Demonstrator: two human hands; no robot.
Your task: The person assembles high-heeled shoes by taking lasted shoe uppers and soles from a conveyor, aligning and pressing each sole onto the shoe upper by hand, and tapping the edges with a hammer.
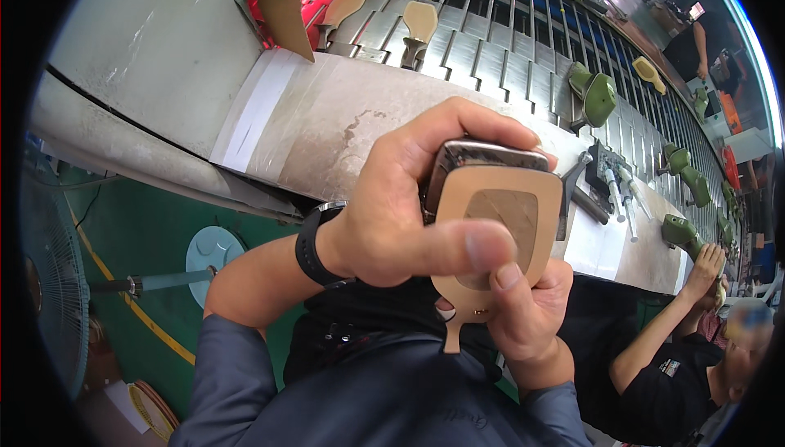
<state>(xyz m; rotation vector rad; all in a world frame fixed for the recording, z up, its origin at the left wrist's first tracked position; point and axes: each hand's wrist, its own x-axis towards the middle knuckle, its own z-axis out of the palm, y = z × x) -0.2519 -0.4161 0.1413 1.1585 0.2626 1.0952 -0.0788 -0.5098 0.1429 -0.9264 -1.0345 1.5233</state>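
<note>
In front of my body, both hands hold a tan, paddle-shaped shoe sole [505, 203] with a brown inset panel and a narrow tail at its lower end. Behind its top edge shows a dark, glossy piece [484, 151], partly hidden. My left hand [401, 193] is closed round this dark piece from the left, its fingers over the top and its thumb across the sole's face. My right hand [527, 316] grips the sole's lower right edge, thumb on the face. Its other fingers are mostly hidden behind.
A slatted metal conveyor [507, 58] runs beyond the beige ledge [327, 116]. It carries green shoe lasts [599, 102] and tan soles [420, 22]. A hammer [577, 170] and white syringe-like tubes [615, 197] lie at right. A co-worker [666, 373] handles a last; a fan [53, 283] stands left.
</note>
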